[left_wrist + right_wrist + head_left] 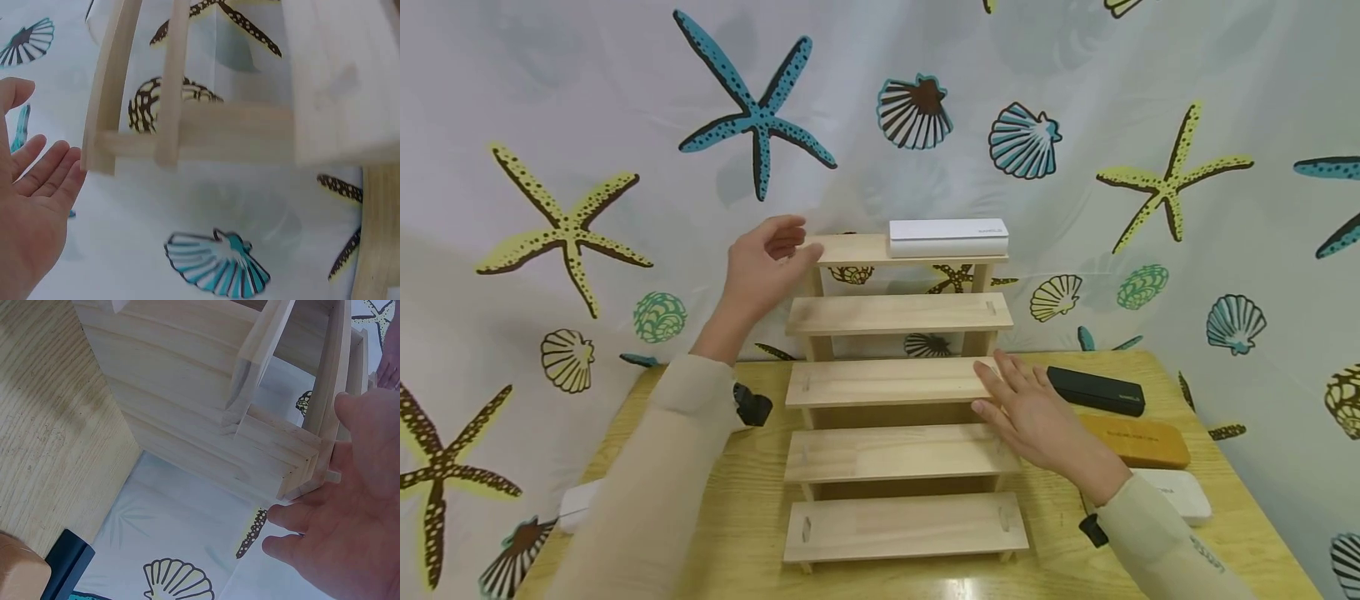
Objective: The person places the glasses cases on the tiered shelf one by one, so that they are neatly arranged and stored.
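A five-step wooden riser point(898, 379) stands in the middle of the light wooden surface point(1217, 508), its steps climbing toward a backdrop cloth point(550, 125) printed with starfish and shells. The left hand point(765, 262) is raised at the left end of the top step, fingers loosely bent with the grip wide and holding nothing; from the left wrist view the palm point(31, 212) lies open just beside the riser's upright leg point(106, 94), fingertips close to the wood, though contact cannot be told. The right hand point(1033, 412) is spread flat at the right end of the middle step, fingers straight, its grip wide and empty, the fingertips reaching the step's edge; the right wrist view shows the fingers point(312, 519) against the side frame. On the top step, toward its right, lies a white case point(948, 237), apart from both hands. To the right of the riser, near the right hand, a black case point(1096, 390) lies farthest back, a tan case point(1138, 440) in front of it, and another white case point(1180, 492) nearest, partly hidden by the right forearm. A small black object point(751, 406) sits left of the riser behind the left sleeve, and a white thing point(576, 504) shows near the surface's left edge.
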### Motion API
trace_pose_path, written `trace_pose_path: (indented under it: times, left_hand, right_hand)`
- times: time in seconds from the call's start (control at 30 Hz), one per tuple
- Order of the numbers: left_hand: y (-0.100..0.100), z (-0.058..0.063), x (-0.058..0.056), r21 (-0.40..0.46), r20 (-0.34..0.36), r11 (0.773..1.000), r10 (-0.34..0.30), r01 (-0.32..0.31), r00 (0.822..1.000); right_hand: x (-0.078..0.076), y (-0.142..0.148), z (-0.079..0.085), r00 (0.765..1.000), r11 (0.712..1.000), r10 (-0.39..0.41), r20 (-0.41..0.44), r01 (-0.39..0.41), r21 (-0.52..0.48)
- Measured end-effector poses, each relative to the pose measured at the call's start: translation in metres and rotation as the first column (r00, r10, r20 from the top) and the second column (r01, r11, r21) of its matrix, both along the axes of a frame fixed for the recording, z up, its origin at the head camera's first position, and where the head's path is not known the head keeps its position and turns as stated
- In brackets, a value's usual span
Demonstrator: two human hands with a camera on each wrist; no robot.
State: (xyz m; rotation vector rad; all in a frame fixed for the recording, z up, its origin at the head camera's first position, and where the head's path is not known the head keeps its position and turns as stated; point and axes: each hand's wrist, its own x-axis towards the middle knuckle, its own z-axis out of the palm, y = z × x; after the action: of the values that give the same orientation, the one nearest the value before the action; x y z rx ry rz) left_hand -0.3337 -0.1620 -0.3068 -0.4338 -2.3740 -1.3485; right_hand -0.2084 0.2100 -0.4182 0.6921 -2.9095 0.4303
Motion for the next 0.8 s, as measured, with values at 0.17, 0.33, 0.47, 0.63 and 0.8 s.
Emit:
trace_pose_path:
  times: [0.17,0.33,0.47,0.63,0.8]
  left_hand:
    - [-0.035,-0.015,0.015,-0.04,0.002,0.999,0.02,-0.02,1.0]
    - [-0.067,-0.03,0.034,-0.071,0.039,0.996,0.054,-0.051,0.998]
    - [-0.093,-0.046,0.049,-0.109,0.056,0.993,0.061,-0.055,0.997]
    - [-0.126,-0.069,0.069,-0.144,0.062,0.987,0.083,-0.073,0.995]
    - [-0.155,-0.091,0.089,-0.15,0.072,0.983,0.121,-0.109,0.99]
  right_hand:
    - [0.0,0.001,-0.002,1.0,1.0,-0.001,-0.001,0.001,-0.002]
    - [0.0,0.001,-0.001,1.0,1.0,0.001,-0.003,-0.001,-0.002]
    - [0.0,0.0,0.0,1.0,1.0,0.007,-0.008,-0.007,0.0]
    - [0.0,0.001,-0.001,1.0,1.0,0.006,-0.005,-0.006,-0.001]
    - [0.0,0.001,-0.001,1.0,1.0,0.008,-0.01,-0.008,-0.002]
